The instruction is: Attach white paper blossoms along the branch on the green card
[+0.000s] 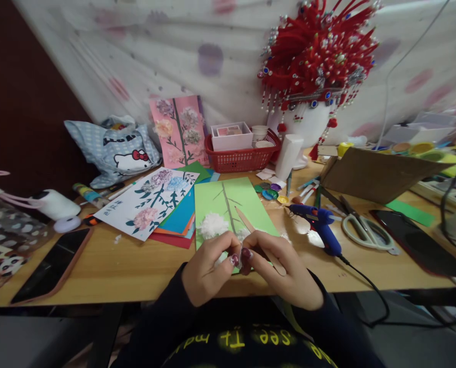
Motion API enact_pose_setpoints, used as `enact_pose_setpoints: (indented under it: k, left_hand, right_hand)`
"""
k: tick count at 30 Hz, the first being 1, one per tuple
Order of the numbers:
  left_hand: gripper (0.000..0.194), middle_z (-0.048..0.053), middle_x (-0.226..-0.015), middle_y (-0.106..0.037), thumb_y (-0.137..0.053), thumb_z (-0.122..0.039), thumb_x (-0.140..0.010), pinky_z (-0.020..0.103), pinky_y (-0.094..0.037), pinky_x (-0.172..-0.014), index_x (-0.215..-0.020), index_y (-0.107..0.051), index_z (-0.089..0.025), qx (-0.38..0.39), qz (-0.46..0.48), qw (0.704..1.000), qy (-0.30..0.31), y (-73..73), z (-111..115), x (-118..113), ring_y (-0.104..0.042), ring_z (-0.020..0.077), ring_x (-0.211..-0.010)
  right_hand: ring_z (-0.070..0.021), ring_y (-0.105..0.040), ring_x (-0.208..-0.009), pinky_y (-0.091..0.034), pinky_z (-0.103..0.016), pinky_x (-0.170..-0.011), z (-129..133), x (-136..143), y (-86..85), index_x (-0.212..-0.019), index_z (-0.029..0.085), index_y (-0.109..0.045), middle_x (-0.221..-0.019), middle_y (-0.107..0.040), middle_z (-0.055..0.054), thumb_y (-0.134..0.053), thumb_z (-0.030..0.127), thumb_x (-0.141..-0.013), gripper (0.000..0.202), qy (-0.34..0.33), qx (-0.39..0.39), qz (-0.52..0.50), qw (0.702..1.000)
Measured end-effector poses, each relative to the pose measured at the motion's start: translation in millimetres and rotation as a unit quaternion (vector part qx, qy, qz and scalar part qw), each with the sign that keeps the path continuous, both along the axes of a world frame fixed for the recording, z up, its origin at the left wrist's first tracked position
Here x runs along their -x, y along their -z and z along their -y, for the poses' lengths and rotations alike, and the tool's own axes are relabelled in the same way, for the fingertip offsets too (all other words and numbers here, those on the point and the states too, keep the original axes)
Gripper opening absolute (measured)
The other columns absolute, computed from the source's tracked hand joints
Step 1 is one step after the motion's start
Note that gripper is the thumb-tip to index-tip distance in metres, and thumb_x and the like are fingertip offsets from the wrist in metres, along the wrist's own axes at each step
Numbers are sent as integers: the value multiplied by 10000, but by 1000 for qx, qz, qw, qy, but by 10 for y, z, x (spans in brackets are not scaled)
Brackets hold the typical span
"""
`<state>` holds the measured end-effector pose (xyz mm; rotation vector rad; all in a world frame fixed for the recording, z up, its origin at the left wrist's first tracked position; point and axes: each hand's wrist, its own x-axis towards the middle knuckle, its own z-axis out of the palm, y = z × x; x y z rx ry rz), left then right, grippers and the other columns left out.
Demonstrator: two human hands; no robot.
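Observation:
Over the lower part of a green sheet [208, 193], my left hand [212, 266] and my right hand [285, 266] meet at the fingertips. Both pinch a small, whitish piece, too hidden to make out fully. A thin wooden stick [246, 220] also lies in my right hand, slanting up to the left with its pointed end over the sheet. Painted dark branches run up the sheet. A fluffy white flower [213, 225] sits on its left side, and more white petals show partly behind my fingers.
A blue glue gun [319, 223], white-handled scissors [367, 232] and a dark phone [423, 245] lie to the right. Paint lids [272, 193] and a red basket [239, 158] stand behind. Left are a flower painting [147, 204], coloured papers and another phone [53, 266].

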<state>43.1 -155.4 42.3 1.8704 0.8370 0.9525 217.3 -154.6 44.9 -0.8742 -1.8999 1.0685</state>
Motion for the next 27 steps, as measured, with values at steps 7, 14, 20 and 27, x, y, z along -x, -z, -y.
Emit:
enact_pose_setpoints:
  k: [7,14,20,27]
  left_hand:
    - [114,-19,-658,-454,-411,-206,-838,244,-367,-597,-727,-422,-181,-28,-14,999,-24,59,62,-4,-441,117,-617]
    - [141,5,-686,-504,-408,-261,-864,259,-402,-620,-751,-432,-179,-4,17,1000,-7,95,116,7,-490,137,-651]
    - [176,-3,-670,-476,-416,-287,-862,244,-367,-592,-729,-445,-177,-23,8,999,-47,73,173,-13,-458,124,-635]
    - [169,-20,-666,-435,-406,-284,-881,231,-341,-558,-755,-440,-177,-7,18,999,-34,179,183,17,-404,107,-594]
  right_hand:
    - [-104,-549,-609,-439,-231,-607,81,-1,23,-774,169,-532,-659,-593,6,-475,181,-883,124,4,-11,-6,1000]
    - [-112,-581,-616,-464,-241,-613,143,5,31,-794,159,-542,-670,-597,-6,-474,221,-898,139,-4,24,-48,999]
    - [-107,-525,-607,-430,-234,-585,176,15,15,-789,162,-549,-670,-569,0,-514,265,-878,141,7,-8,-29,1000]
    - [-104,-548,-622,-443,-230,-613,205,20,94,-835,160,-545,-684,-583,3,-492,183,-874,70,-2,-12,-27,1000]
